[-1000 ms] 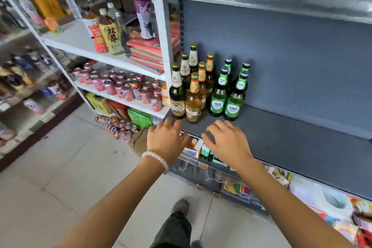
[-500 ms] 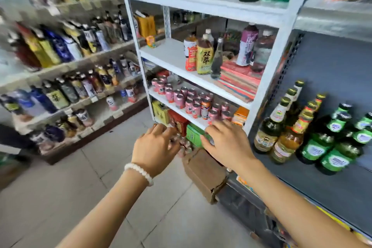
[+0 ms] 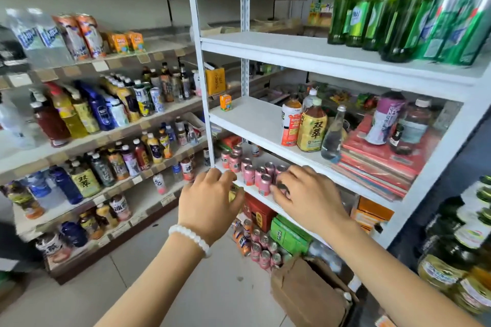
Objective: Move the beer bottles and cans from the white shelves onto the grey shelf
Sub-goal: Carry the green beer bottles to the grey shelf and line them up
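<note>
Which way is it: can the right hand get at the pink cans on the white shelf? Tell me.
Probably yes. The right hand is already at the pink cans near the white shelf's front edge, fingers spread over them, with nothing between.

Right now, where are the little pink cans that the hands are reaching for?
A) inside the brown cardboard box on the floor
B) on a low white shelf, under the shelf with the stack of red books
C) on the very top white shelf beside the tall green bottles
B: the pink cans stand on the white shelf under the red books, just ahead of both hands.
</note>
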